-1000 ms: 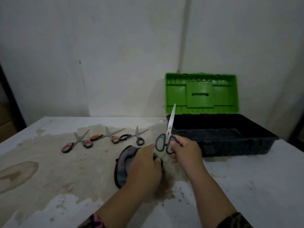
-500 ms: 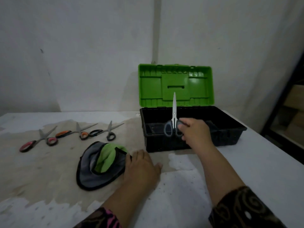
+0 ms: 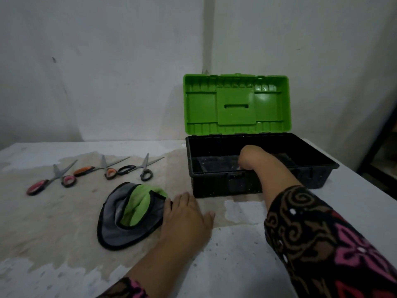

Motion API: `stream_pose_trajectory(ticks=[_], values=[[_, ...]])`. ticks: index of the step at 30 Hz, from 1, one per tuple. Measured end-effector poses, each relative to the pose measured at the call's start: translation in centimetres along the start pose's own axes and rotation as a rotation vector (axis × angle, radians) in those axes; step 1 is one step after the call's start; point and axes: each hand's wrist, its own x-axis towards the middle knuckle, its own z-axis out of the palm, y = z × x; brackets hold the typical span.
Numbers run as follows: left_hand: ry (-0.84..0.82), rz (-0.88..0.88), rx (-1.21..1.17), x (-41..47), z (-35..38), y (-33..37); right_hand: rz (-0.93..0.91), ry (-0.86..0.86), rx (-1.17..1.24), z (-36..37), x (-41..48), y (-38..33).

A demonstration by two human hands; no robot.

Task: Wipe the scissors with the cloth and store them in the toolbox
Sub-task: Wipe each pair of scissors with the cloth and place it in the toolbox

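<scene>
The black toolbox (image 3: 214, 186) stands open at the middle right, its green lid (image 3: 236, 104) upright against the wall. My right hand (image 3: 250, 157) reaches down inside the box. Its fingers are hidden behind the front wall, and the grey-handled scissors cannot be seen. My left hand (image 3: 184, 216) lies flat on the table, fingertips touching the right edge of the grey and green cloth (image 3: 129, 214). Three more scissors lie in a row to the left: a pink-handled pair (image 3: 53, 179), an orange-handled pair (image 3: 103, 168) and a black-handled pair (image 3: 141, 167).
The white table (image 3: 247, 265) is stained beige on its left half. A wall stands close behind the toolbox. The table's right edge runs just past the box, with a dark frame (image 3: 382, 134) beyond it.
My right hand has carried the grey-handled scissors from above the front wall down into the toolbox, where they are out of sight. My left hand stays beside the cloth.
</scene>
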Motion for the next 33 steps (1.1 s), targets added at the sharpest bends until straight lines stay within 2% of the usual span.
stream_pose_trajectory(ticks=[3, 6, 8, 10, 13, 15, 18, 21, 25, 28, 33], values=[[-0.001, -0.005, -0.001, -0.1, -0.1, -0.1, 0.029, 0.051, 0.068, 0.2, -0.3, -0.1], [0.0, 0.004, -0.048, -0.1, -0.1, -0.3, 0.075, 0.25, 0.326, 0.6, -1.6, -0.4], [0.038, 0.014, -0.135, -0.2, -0.3, -0.5, -0.04, 0.409, 0.451, 0.8, -3.2, -1.6], [0.115, 0.02, -0.326, -0.5, -1.2, -0.8, -0.22, 0.511, 0.567, 1.4, -5.6, -3.9], [0.216, -0.031, -0.655, -1.0, -3.8, -2.5, -0.387, 0.49, 0.802, 3.1, -8.3, -8.4], [0.315, -0.042, -0.698, -1.2, -5.9, -4.5, -0.442, 0.405, 0.879, 4.6, -8.8, -11.2], [0.451, -0.085, -0.533, -0.3, -7.5, -8.9, -0.457, 0.332, 0.808, 6.4, -8.7, -14.8], [0.344, -0.18, -0.401, 1.1, -6.9, -13.4, -0.445, 0.241, 0.648, 7.7, -7.7, -17.6], [0.19, -0.119, -0.342, 1.5, -4.4, -16.3, -0.334, 0.185, 0.602, 9.3, -5.2, -20.3], [0.218, -0.09, -0.363, 1.8, -3.5, -16.6, -0.267, 0.179, 0.627, 9.7, -3.1, -21.9], [0.26, -0.053, -0.367, 2.2, -3.3, -16.7, -0.19, 0.175, 0.466, 9.8, -1.1, -23.2]])
